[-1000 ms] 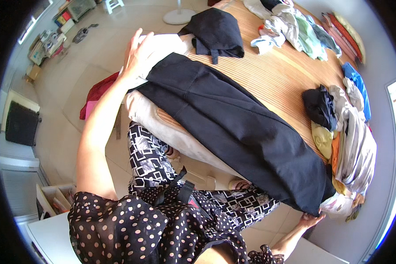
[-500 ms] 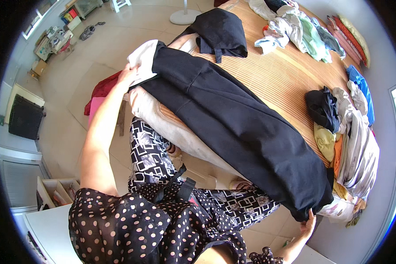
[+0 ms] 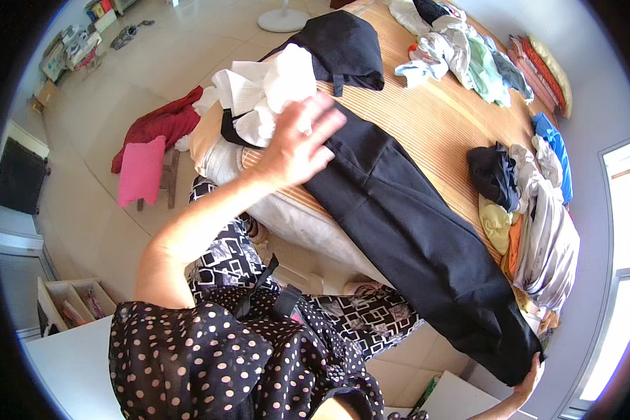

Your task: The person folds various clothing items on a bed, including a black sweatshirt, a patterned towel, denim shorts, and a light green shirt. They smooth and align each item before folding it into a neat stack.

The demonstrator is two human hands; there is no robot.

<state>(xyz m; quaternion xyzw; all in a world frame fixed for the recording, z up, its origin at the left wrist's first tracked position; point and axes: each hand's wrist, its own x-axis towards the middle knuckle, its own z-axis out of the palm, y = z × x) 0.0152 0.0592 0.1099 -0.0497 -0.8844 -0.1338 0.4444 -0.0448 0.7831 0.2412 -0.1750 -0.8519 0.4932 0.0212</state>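
Note:
A pair of black trousers lies lengthwise along the near side of the mat-covered bed. At the upper end, white cloth is turned out in loose folds, with a strip of black edging beside it. My left hand is over that end with its fingers spread, slightly smeared by motion; whether it touches the cloth I cannot tell. Down at the lower right, my right hand pinches the other end of the trousers, which hangs past the bed's edge. Another folded black garment rests beyond the white cloth.
Piles of mixed clothes lie at the far side and the right end of the bed. Folded bedding is stacked by the wall. A pink-covered stool with dark red cloth stands left, and a wooden drawer lower left.
My left hand has let go of the white cloth and moved right, over the trousers. The white cloth has folded over toward the bed. My right hand has drawn its end farther right and down.

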